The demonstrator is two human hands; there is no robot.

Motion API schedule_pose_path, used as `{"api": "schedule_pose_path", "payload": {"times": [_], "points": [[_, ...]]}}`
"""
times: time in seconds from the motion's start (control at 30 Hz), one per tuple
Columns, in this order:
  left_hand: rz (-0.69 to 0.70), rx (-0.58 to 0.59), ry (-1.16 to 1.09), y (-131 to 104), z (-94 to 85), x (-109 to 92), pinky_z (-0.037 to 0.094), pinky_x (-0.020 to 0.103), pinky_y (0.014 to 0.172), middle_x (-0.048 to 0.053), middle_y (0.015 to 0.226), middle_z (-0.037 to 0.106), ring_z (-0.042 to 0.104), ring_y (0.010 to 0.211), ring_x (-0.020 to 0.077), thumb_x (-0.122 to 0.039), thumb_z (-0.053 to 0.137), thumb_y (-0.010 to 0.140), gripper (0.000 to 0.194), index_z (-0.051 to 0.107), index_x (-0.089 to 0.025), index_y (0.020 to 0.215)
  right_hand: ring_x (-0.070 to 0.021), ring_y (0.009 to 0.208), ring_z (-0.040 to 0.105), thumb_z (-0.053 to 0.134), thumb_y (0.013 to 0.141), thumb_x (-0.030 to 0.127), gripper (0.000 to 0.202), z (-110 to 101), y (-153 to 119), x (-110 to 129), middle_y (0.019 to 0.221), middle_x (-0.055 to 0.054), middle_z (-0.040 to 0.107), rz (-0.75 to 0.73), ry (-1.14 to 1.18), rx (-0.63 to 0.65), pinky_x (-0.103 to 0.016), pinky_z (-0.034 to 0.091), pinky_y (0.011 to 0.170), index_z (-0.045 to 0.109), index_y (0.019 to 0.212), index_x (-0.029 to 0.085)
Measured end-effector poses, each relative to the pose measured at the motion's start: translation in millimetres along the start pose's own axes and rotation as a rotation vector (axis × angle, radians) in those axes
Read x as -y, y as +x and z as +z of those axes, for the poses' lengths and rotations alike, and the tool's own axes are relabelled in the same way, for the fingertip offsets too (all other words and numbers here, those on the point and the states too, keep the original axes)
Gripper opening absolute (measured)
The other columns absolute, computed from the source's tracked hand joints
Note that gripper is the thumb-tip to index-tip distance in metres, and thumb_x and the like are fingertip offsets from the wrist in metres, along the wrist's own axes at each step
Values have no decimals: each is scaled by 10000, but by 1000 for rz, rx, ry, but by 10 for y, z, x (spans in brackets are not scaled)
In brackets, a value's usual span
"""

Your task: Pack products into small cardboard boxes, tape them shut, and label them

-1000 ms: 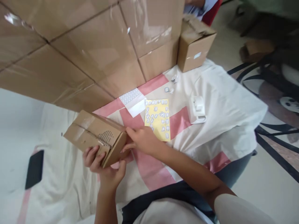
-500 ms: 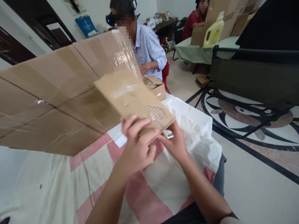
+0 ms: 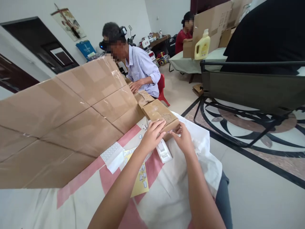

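A brown cardboard box [image 3: 158, 109] with a closed lid and dark printed lines near its front edge lies at the far part of the cloth-covered table. My left hand [image 3: 152, 135] grips its near left edge, fingers on the lid and thumb at the front. My right hand [image 3: 183, 139] is closed on the front right corner. Just below the box is a white plastic tray [image 3: 164, 152] with an item in it. Partly behind my left forearm lies a yellow sheet [image 3: 140, 183] with small outlined shapes. A white patterned sheet [image 3: 113, 156] is to its left.
A tall cardboard partition [image 3: 71, 127] stands along the left. Behind it a co-worker in a light blue shirt [image 3: 143, 63] sits on a red chair [image 3: 162, 90]. A folding cot [image 3: 250, 89] stands at right; a yellow jug [image 3: 202, 46] sits on a farther table.
The box, tilted up in my hands before, now lies lower and farther away. My hands moved with it, and the tray and yellow sheet have come into view.
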State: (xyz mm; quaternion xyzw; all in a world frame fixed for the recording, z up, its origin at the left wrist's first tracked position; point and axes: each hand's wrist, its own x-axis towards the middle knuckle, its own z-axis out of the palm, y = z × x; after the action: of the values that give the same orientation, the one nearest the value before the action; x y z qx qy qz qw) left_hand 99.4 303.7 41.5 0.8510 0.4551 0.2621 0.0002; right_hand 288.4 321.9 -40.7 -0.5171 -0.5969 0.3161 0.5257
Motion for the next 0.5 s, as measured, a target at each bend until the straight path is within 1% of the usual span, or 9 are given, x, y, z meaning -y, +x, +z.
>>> {"api": "schedule_pose_path", "payload": {"times": [0.07, 0.13, 0.2, 0.23, 0.27, 0.3, 0.33, 0.4, 0.5], "points": [[-31, -32, 21, -1, 69, 59, 491, 481, 1159, 90, 1447, 617, 494, 1400, 268, -329, 481, 1039, 464, 505, -247, 1495, -229, 878, 598, 692, 857, 449, 739, 109, 37, -33, 1114, -125, 675, -4, 47, 18, -438, 553, 881, 479, 1487, 127], [-65, -60, 46, 42, 120, 118, 493, 483, 1150, 92, 1444, 620, 492, 1393, 272, -334, 477, 1041, 460, 514, -241, 1490, -250, 1004, 621, 670, 878, 467, 833, 219, 55, -31, 1371, -201, 600, 12, 117, 28, -466, 559, 946, 380, 1583, 131], [-97, -87, 72, 127, 158, 207, 485, 483, 1152, 102, 1453, 614, 489, 1385, 277, -332, 467, 1043, 456, 522, -221, 1482, -286, 1187, 613, 654, 895, 494, 897, 315, 51, -10, 1658, -229, 316, 55, 201, 26, -480, 566, 979, 280, 1648, 182], [-110, -99, 84, 182, 174, 263, 478, 481, 1156, 106, 1456, 612, 491, 1379, 278, -331, 465, 1043, 453, 530, -210, 1475, -312, 1285, 582, 654, 897, 502, 913, 352, 43, 1, 1724, -209, 164, 80, 235, 24, -483, 572, 981, 251, 1663, 212], [-121, -107, 93, 243, 189, 323, 473, 477, 1159, 109, 1456, 612, 495, 1372, 279, -333, 466, 1041, 451, 538, -202, 1467, -338, 1365, 540, 656, 897, 504, 919, 380, 34, 10, 1749, -186, 63, 103, 259, 23, -487, 579, 978, 239, 1670, 234], [-130, -112, 101, 308, 204, 383, 470, 474, 1160, 108, 1451, 615, 498, 1366, 281, -336, 472, 1038, 449, 548, -199, 1458, -360, 1418, 501, 660, 897, 501, 920, 400, 24, 15, 1755, -174, 20, 120, 273, 21, -494, 584, 973, 236, 1672, 246], [-137, -115, 108, 372, 220, 438, 468, 473, 1160, 106, 1445, 619, 500, 1362, 285, -339, 479, 1034, 446, 556, -200, 1451, -377, 1442, 482, 664, 894, 495, 918, 411, 16, 15, 1756, -172, 20, 133, 280, 18, -503, 587, 967, 242, 1672, 251], [-147, -117, 120, 487, 259, 516, 462, 480, 1160, 101, 1431, 629, 499, 1359, 295, -343, 488, 1026, 446, 567, -205, 1443, -393, 1410, 519, 675, 884, 485, 912, 420, 7, 6, 1751, -186, 59, 150, 285, 7, -529, 589, 955, 266, 1666, 254], [-153, -129, 136, 582, 320, 534, 446, 496, 1168, 110, 1437, 625, 494, 1363, 306, -337, 480, 1024, 458, 557, -201, 1455, -390, 1336, 586, 680, 877, 480, 897, 429, 4, -15, 1735, -210, 135, 161, 292, 11, -542, 593, 935, 301, 1654, 243]]}}
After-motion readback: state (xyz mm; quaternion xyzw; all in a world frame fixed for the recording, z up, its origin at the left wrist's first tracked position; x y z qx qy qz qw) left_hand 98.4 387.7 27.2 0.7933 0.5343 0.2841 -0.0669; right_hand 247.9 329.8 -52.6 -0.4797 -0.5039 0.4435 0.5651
